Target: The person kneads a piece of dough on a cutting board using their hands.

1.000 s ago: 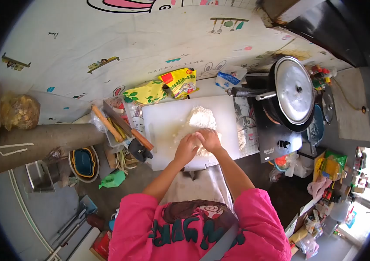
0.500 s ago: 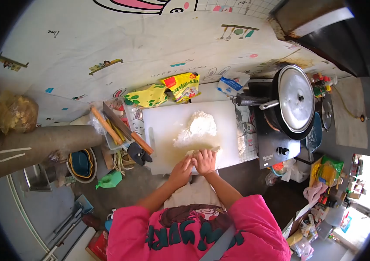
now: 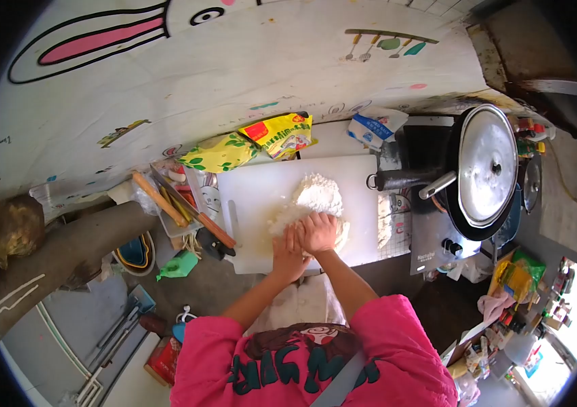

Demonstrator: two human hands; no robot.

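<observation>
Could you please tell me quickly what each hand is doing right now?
Left hand: on the pale dough, against the right; grip cannot be told.
Right hand: on the dough, palm hidden; grip cannot be told.

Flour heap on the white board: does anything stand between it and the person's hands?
Nothing visible does. The left hand and right hand are together at the near side of the flour heap, over the white board. The pan handle reaches only the board's right edge, clear of them. What lies under the palms is hidden.
</observation>
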